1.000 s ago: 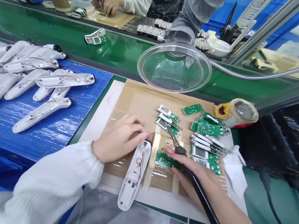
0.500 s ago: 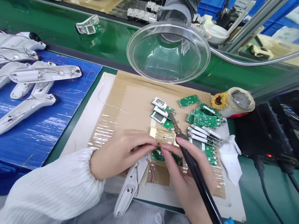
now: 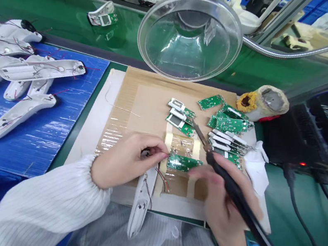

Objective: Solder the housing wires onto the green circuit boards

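My left hand (image 3: 131,157) is closed, thumb and forefinger pinching a thin wire at the left end of a green circuit board (image 3: 184,163). That board lies flat on a taped cardboard sheet, between two cream strips. Below my left hand a white curved plastic shell (image 3: 141,203) with dark and red wires lies over the near edge. My right hand (image 3: 228,205), partly blurred, grips a black soldering iron (image 3: 242,207) whose tip points up and left, above the board and near several boards with small screens (image 3: 180,119).
Several green boards (image 3: 229,123) and a white cloth (image 3: 257,166) lie right. A solder strand (image 3: 125,110) lies left. White shells (image 3: 20,115) cover a blue mat (image 3: 66,123). A clear hood (image 3: 186,66) hangs ahead; a sponge pot (image 3: 270,101) and black box (image 3: 303,138) stand right.
My right hand's fingers have left the board's left end and moved right with the soldering iron, uncovering the board. My left hand keeps its pinch. The camera view has shifted slightly.
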A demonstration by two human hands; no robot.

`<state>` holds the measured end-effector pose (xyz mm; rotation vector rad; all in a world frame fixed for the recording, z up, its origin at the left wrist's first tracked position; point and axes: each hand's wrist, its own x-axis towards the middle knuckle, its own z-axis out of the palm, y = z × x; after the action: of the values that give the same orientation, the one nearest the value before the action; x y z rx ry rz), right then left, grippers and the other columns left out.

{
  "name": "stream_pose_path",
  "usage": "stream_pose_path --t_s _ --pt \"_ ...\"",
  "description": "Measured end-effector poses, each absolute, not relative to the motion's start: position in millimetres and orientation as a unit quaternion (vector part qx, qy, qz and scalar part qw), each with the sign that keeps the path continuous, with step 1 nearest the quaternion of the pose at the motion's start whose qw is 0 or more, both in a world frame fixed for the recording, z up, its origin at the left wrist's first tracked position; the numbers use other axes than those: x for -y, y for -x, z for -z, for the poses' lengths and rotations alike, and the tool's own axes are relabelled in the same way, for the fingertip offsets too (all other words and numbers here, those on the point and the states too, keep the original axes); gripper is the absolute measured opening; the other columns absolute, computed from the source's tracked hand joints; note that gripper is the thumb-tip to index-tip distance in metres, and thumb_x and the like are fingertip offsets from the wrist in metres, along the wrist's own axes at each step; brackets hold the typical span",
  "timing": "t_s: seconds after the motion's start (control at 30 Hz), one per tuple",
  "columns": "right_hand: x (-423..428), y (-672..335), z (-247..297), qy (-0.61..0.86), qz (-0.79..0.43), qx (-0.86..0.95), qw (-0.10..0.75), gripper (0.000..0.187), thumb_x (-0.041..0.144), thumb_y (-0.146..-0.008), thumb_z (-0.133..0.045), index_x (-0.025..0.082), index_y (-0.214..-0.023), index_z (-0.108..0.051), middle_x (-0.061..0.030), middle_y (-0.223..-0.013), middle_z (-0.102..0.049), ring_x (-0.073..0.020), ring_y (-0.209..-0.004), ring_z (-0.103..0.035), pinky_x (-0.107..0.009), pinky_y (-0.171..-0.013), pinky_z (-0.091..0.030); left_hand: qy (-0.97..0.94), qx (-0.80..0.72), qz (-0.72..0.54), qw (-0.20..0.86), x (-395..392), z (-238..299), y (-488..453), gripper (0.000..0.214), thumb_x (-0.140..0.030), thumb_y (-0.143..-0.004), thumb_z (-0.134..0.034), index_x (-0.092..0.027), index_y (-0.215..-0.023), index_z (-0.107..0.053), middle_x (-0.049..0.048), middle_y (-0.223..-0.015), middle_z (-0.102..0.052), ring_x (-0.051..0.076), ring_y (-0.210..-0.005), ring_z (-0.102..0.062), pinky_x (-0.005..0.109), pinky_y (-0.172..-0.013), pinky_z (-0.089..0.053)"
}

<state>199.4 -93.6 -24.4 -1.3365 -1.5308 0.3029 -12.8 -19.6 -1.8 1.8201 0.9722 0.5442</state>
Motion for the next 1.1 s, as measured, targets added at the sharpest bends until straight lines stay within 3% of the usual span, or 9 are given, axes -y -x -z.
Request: stream_pose_path --t_s 0.1,0.2,0.4,0.6,0.8,0.97,1.1 --pt "99.6 -212.9 33.2 0.515 -0.067 0.613 0.596 0.025 0.039 -0.097 -0.054 0.025 -0.104 -0.073 0.0008 -0.068 -0.069 -0.0134 -0.053 -0.059 -0.03 -0.047 -0.046 -0.773 -0.414 -0.16 0.453 11.7 -3.8 12.9 0.013 -0.018 -0.093 -0.06 -0.019 -0.083 -0.07 -0.0044 -0.073 -0.066 0.009 -0.066 -0.058 0.023 -0.064 -0.041" --pt "103.2 -217.5 39.5 0.513 -0.069 0.609 0.6 0.02 0.033 -0.096 -0.056 0.025 -0.092 -0.074 0.0011 -0.067 -0.068 -0.0122 -0.051 -0.055 -0.03 -0.045 -0.041 -0.789 -0.415 -0.139 0.431 8.3 -5.9 9.1 0.015 -0.019 -0.091 -0.06 -0.018 -0.079 -0.068 -0.0042 -0.07 -0.065 0.009 -0.064 -0.056 0.025 -0.063 -0.04" --pt "104.9 -216.0 36.1 0.515 -0.121 0.65 0.546 0.016 0.028 -0.095 -0.058 0.026 -0.099 -0.074 0.0017 -0.065 -0.065 -0.0128 -0.055 -0.058 -0.029 -0.049 -0.045 -0.798 -0.434 -0.128 0.398 11.7 -6.1 4.7 0.014 -0.02 -0.09 -0.059 -0.02 -0.079 -0.067 -0.0046 -0.071 -0.066 0.01 -0.065 -0.057 0.026 -0.064 -0.038" --pt "102.8 -222.3 36.1 0.445 -0.076 0.733 0.51 0.02 0.023 -0.093 -0.058 0.021 -0.108 -0.072 -0.0004 -0.072 -0.067 -0.0124 -0.058 -0.06 -0.03 -0.05 -0.047 -0.799 -0.439 -0.13 0.389 12.9 -5.5 2.1 0.014 -0.019 -0.089 -0.059 -0.019 -0.078 -0.066 -0.0043 -0.07 -0.066 0.011 -0.065 -0.057 0.026 -0.064 -0.038" --pt "96.4 -213.0 43.1 0.489 -0.019 0.619 0.614 0.021 0.034 -0.096 -0.055 0.028 -0.092 -0.075 0.004 -0.054 -0.057 -0.0122 -0.044 -0.05 -0.031 -0.04 -0.036 -0.81 -0.427 -0.115 0.385 7.9 -8.2 2.5 0.015 -0.019 -0.089 -0.059 -0.019 -0.077 -0.068 -0.0022 -0.069 -0.066 0.013 -0.064 -0.056 0.027 -0.062 -0.039" --pt "98.0 -208.1 41.6 0.554 -0.058 0.59 0.585 0.019 0.039 -0.096 -0.056 0.035 -0.094 -0.074 0.0032 -0.061 -0.065 -0.0147 -0.047 -0.054 -0.033 -0.042 -0.039 -0.821 -0.412 -0.076 0.389 -2.1 -12.3 2.5 0.015 -0.019 -0.088 -0.06 -0.021 -0.075 -0.069 -0.0026 -0.069 -0.066 0.013 -0.063 -0.056 0.027 -0.061 -0.039" --pt "98.2 -208.1 41.9 0.547 -0.069 0.594 0.586 0.018 0.038 -0.095 -0.058 0.034 -0.096 -0.075 0.0033 -0.067 -0.07 -0.0137 -0.049 -0.055 -0.033 -0.044 -0.04 -0.836 -0.392 -0.057 0.379 -10.2 -14.9 0.3 0.016 -0.018 -0.087 -0.06 -0.02 -0.072 -0.067 -0.0027 -0.067 -0.065 0.012 -0.061 -0.055 0.027 -0.06 -0.037"
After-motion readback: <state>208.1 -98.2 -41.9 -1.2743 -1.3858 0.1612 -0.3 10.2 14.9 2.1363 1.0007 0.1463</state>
